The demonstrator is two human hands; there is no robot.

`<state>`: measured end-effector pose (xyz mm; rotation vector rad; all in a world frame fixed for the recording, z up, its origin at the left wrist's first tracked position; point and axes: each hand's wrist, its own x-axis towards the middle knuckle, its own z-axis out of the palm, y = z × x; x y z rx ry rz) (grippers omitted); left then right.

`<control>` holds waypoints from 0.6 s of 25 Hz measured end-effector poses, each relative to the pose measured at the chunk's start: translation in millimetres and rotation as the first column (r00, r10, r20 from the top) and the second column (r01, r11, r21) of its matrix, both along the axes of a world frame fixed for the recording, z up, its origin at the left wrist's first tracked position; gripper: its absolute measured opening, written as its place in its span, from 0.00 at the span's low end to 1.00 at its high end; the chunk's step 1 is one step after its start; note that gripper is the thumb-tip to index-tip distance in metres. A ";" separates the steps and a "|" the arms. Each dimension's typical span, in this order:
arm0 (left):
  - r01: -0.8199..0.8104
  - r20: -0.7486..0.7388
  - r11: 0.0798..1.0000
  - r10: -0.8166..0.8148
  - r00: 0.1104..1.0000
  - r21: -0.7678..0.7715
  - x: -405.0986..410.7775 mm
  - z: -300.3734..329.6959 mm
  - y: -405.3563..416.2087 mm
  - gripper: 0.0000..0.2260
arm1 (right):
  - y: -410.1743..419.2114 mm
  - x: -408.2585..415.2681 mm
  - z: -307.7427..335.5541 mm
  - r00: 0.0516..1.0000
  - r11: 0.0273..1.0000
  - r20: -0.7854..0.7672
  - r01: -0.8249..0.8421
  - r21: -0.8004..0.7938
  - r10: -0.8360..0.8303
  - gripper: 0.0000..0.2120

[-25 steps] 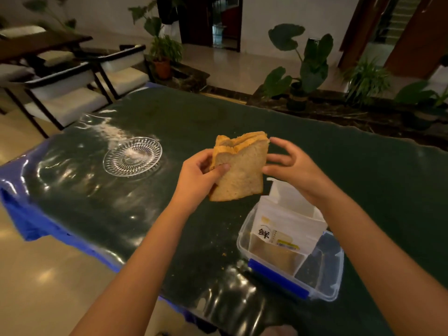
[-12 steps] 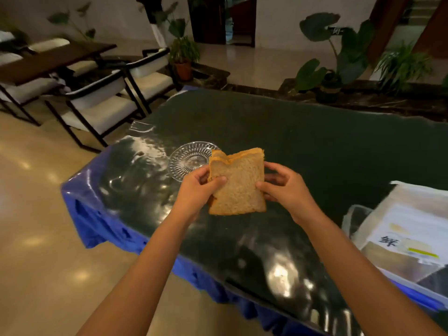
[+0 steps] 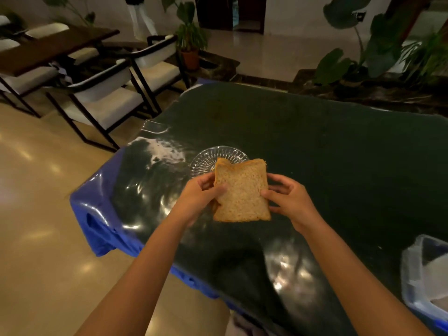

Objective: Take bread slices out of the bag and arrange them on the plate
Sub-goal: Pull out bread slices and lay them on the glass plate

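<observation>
1. Head view, nearest zone: both forearms reach in from the lower edge. The left hand (image 3: 202,194) is curled closed on the left edge of the bread slices (image 3: 242,190), thumb on the facing side. The right hand (image 3: 289,198) pinches the right edge, fingers partly curled, thumb on the front. The stack is held upright and clear of the table (image 3: 339,166); a second crust edge shows along the top and lower left, so I judge more than one slice (the exact count cannot be told).

2. Lower right edge: the clear container (image 3: 421,282) with the bag (image 3: 434,270) in it is only partly in frame.

3. Just beyond the bread: the glass plate (image 3: 206,160) sits empty on the table, its near portion hidden behind the stack.

4. Far zone: chairs (image 3: 104,103) and potted plants (image 3: 363,57) stand beyond the table.

5. Change over the last second: the bread was directly above the container, well right of the plate; it now hangs in front of the plate. The view has swung left, pushing the container to the frame edge.

6. Meaning for the task: I judge extraction done for this handful, with placement next. Nothing is on the plate yet.
</observation>
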<state>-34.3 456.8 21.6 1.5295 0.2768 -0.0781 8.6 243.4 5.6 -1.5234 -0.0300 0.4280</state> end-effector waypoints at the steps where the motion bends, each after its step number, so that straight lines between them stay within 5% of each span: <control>1: -0.002 -0.025 1.000 0.002 1.000 0.013 12.6 -5.5 7.8 0.11 | 7.2 12.0 -8.5 1.000 1.000 -0.026 0.004 0.003 -0.004 0.19; 8: 0.004 -0.184 0.996 0.012 0.983 0.090 102.6 -58.1 53.1 0.13 | 63.2 86.1 -71.4 0.974 0.990 -0.177 0.137 -0.022 -0.139 0.19; 15: -0.048 -0.187 0.984 0.081 0.979 0.172 207.2 -119.4 93.8 0.14 | 121.4 169.4 -127.6 0.932 0.935 -0.149 0.303 -0.182 -0.331 0.21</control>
